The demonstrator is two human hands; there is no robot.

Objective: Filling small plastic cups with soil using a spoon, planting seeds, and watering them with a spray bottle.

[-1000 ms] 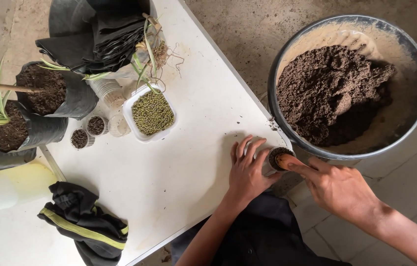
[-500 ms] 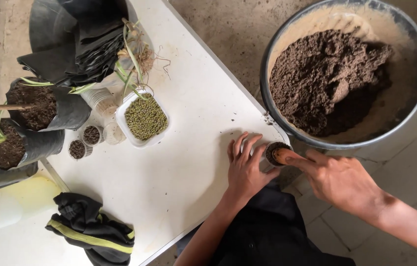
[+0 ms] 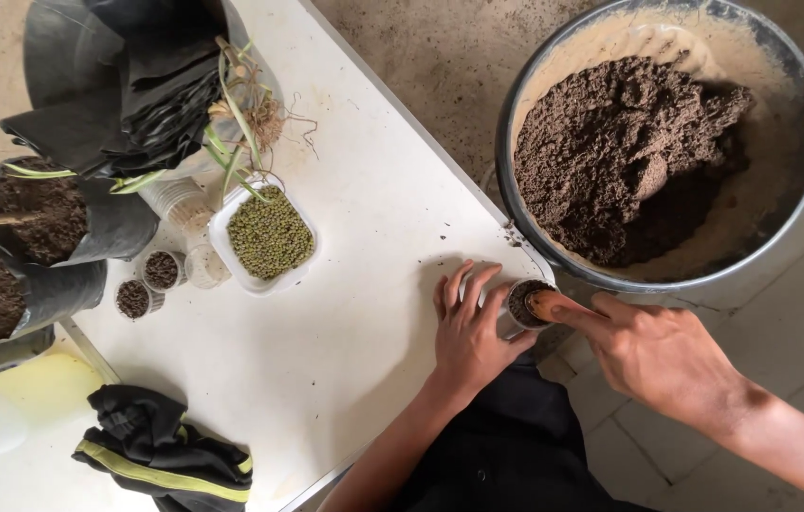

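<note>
Head view: left hand (image 3: 471,332) grips the soil-filled small cup (image 3: 523,305) at the table (image 3: 364,284) edge, right hand (image 3: 653,353) forefinger pressing into it.

Soft, even daylight fills the view, bright without harsh glare. The white table (image 3: 326,341) reflects it strongly and looks nearly washed out toward its near-left corner. Shadows are faint and short, a pale one lying just beside the left hand (image 3: 471,334). Focus is sharp across the middle; the straight table edges bow slightly toward the frame's borders.
</note>
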